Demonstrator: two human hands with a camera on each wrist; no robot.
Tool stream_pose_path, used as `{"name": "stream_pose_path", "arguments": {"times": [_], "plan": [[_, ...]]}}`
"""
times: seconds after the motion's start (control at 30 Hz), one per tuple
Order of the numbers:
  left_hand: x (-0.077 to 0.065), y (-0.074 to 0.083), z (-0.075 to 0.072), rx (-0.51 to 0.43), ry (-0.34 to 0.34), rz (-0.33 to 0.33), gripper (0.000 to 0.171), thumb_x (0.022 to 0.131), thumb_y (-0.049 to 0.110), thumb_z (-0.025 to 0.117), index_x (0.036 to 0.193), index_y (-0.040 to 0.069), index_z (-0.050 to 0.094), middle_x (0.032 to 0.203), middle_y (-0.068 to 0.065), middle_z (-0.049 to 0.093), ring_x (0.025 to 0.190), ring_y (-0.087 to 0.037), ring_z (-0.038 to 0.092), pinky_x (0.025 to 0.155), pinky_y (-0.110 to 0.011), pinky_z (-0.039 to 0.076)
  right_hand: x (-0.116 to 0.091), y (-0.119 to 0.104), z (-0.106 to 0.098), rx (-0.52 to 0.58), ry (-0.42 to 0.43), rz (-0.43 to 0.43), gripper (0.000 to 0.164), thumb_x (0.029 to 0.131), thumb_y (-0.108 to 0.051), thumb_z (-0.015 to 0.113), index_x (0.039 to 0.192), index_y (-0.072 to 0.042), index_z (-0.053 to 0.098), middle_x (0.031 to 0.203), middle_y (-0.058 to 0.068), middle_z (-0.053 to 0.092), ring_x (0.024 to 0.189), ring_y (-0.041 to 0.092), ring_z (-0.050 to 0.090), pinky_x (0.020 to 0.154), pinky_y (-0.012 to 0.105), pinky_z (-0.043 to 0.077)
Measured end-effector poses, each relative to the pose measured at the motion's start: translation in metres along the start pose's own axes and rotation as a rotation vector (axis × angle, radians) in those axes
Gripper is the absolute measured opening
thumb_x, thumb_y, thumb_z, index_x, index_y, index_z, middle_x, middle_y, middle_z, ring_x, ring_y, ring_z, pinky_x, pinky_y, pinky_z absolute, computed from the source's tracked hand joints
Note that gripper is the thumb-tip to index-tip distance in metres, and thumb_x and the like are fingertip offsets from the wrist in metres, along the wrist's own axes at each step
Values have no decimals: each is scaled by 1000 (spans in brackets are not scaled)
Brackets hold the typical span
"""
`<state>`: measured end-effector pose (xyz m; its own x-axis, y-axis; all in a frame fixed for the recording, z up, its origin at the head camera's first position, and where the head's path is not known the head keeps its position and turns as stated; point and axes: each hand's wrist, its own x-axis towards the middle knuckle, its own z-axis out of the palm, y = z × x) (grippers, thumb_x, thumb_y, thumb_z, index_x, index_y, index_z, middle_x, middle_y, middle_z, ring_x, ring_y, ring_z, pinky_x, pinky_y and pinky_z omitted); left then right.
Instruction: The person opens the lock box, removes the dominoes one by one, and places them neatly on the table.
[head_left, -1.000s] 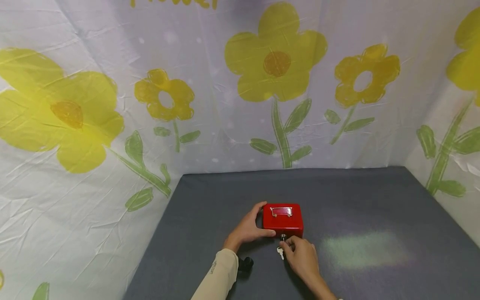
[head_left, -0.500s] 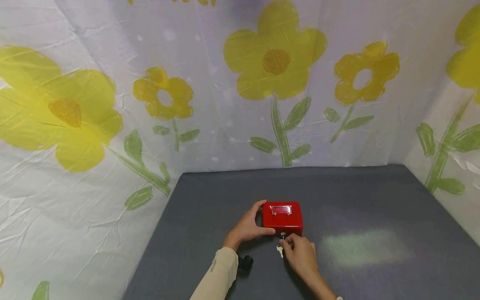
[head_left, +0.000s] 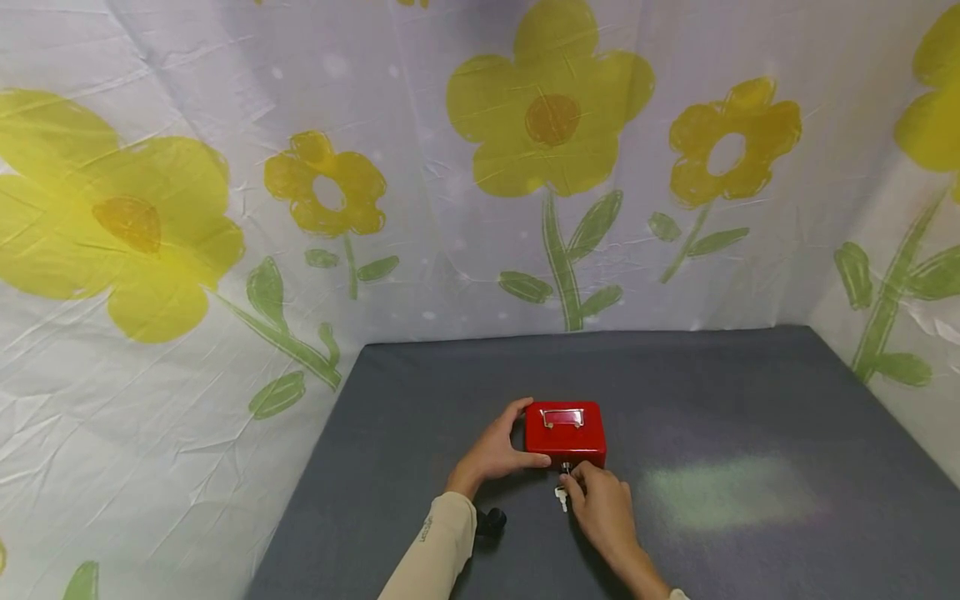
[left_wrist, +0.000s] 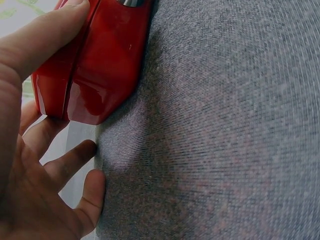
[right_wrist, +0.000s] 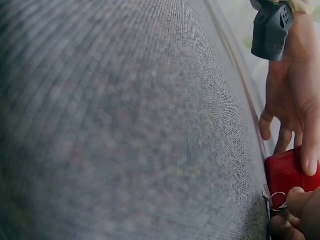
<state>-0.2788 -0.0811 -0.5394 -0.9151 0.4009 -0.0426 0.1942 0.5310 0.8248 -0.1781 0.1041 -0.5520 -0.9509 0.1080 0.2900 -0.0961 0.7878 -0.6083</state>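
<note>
A red metal cash box [head_left: 566, 439] with a silver handle [head_left: 562, 417] on its lid sits on the dark cloth. My left hand [head_left: 491, 454] holds its left side. In the left wrist view, that thumb [left_wrist: 57, 30] lies across the front of the box [left_wrist: 112, 55], over the lid seam, and the fingers reach behind. At the front lock [head_left: 566, 467], my right hand [head_left: 606, 504] pinches a key, mostly hidden by thumb and forefinger. A second key [head_left: 561, 498] dangles below. The right wrist view shows the key ring [right_wrist: 278, 193] close to my right thumb [right_wrist: 297, 201].
A dark grey cloth [head_left: 420, 392] covers the table. Around it hangs a white curtain [head_left: 435, 275] printed with yellow flowers. A black camera [head_left: 492, 523] is strapped at my left wrist, beside the beige sleeve [head_left: 435, 542].
Both hands keep their places at the box and lock. The dangling key shifts slightly, and the whole head view drifts a little upward.
</note>
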Motion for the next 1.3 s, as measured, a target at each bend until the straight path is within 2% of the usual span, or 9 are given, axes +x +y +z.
{"name": "stream_pose_path", "arguments": {"times": [0.23, 0.5, 0.63, 0.77, 0.87, 1.0, 1.07, 1.17, 1.3], "plan": [[1, -1, 2, -13, 5, -9, 100, 74, 43, 88, 157, 30, 33, 158, -3, 46, 145, -28, 43, 118, -61, 34, -1, 1, 2, 67, -28, 68, 12, 92, -21, 75, 82, -15, 74, 73, -4, 73, 71, 16, 61, 71, 35, 33], [0, 0, 1, -8, 4, 2, 99, 75, 42, 87, 157, 28, 34, 157, -4, 47, 144, -29, 44, 117, -62, 35, -1, 1, 1, 105, -32, 70, 11, 91, -18, 75, 81, -14, 74, 71, -4, 73, 72, 16, 59, 71, 35, 32], [0, -1, 1, -11, 1, 7, 99, 75, 42, 87, 157, 27, 34, 157, -5, 47, 144, -29, 44, 118, -61, 34, 0, 1, 0, 117, -40, 77, 9, 91, -17, 75, 84, -12, 75, 72, -3, 74, 73, 17, 62, 73, 36, 34], [0, 0, 1, -16, 1, 5, 99, 75, 41, 87, 157, 26, 34, 157, -5, 47, 144, -29, 44, 118, -60, 35, 2, 1, -1, 133, -25, 68, 9, 91, -14, 73, 83, -11, 76, 68, -5, 72, 68, 12, 63, 75, 39, 39], [0, 0, 1, -4, 2, -2, 100, 75, 41, 87, 157, 26, 34, 157, -5, 48, 144, -29, 45, 117, -61, 35, 2, 1, -2, 141, -3, 63, 10, 91, -11, 71, 82, -11, 76, 64, -7, 68, 59, 6, 58, 70, 35, 42], [-1, 0, 1, 5, 0, -17, 100, 75, 42, 87, 158, 28, 33, 157, -4, 47, 144, -28, 44, 117, -61, 36, 2, 1, -4, 140, 9, 75, 10, 90, -10, 71, 81, -10, 76, 63, -6, 67, 57, 4, 53, 60, 29, 41], [-1, 1, 1, 9, -4, -25, 100, 75, 42, 87, 158, 29, 32, 158, -3, 46, 145, -27, 44, 117, -60, 36, 2, 0, -4, 136, 8, 81, 10, 90, -10, 71, 81, -9, 76, 65, -4, 69, 59, 7, 57, 61, 31, 43], [-2, 2, 1, 14, -5, -21, 100, 75, 42, 87, 158, 28, 32, 159, -4, 45, 145, -27, 43, 117, -60, 35, 3, -1, -7, 123, -6, 94, 12, 91, -10, 69, 82, -9, 77, 72, 0, 74, 67, 17, 67, 71, 41, 48], [-2, 1, 1, 18, -7, -14, 100, 76, 42, 87, 158, 27, 32, 158, -6, 45, 145, -29, 43, 117, -61, 36, 5, -2, -11, 127, -67, 147, 16, 93, -10, 65, 83, -8, 77, 80, 5, 76, 76, 28, 70, 74, 49, 38]]}}
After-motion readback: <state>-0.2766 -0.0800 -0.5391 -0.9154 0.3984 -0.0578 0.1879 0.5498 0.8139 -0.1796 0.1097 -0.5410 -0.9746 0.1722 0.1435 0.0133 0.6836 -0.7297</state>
